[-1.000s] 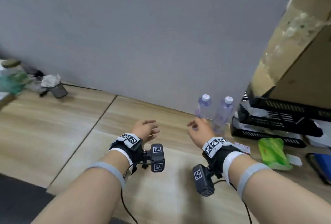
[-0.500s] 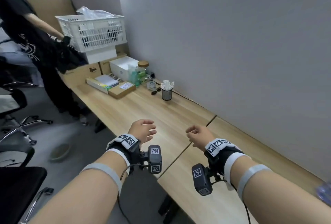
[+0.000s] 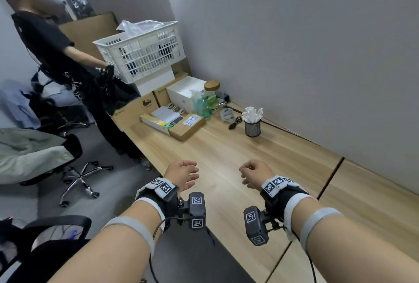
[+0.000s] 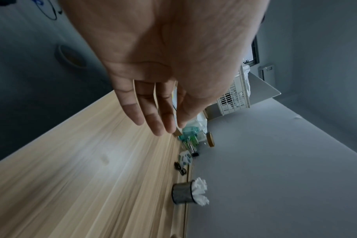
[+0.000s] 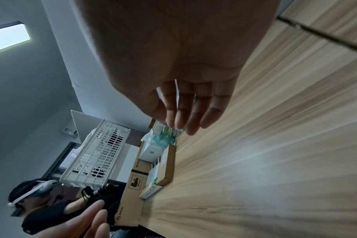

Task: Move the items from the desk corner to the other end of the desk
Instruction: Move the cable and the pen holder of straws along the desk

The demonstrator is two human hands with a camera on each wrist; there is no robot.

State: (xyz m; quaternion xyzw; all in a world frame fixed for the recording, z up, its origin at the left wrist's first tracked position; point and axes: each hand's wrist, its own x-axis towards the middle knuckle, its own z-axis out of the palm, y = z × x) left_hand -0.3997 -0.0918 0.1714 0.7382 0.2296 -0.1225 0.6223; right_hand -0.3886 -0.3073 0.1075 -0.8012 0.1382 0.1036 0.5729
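Observation:
The desk corner far ahead holds a black mesh cup point(image 3: 252, 127) point(image 4: 181, 194) stuffed with white pieces, a tape roll point(image 3: 226, 114), a coiled black cable point(image 3: 235, 122), a green bottle point(image 3: 200, 103), a cork-lidded jar point(image 3: 212, 88), a white box point(image 3: 183, 93) and a flat cardboard box point(image 3: 187, 125). My left hand point(image 3: 183, 175) point(image 4: 153, 112) hovers over the near part of the wooden desk point(image 3: 226, 153) with relaxed fingers and holds nothing. My right hand point(image 3: 254, 172) point(image 5: 185, 112) hovers beside it, fingers loosely bent, also holding nothing. Both are well short of the items.
A white slatted basket point(image 3: 140, 52) sits on stacked boxes at the corner. A person in black point(image 3: 52, 56) stands at the desk's left edge by the basket. Office chairs point(image 3: 68, 165) stand on the floor to the left. A grey partition point(image 3: 294, 56) runs along the desk's right side.
The view swung left, from the desk end with two water bottles and black trays to the cluttered corner. Both hands kept their pose and stayed empty.

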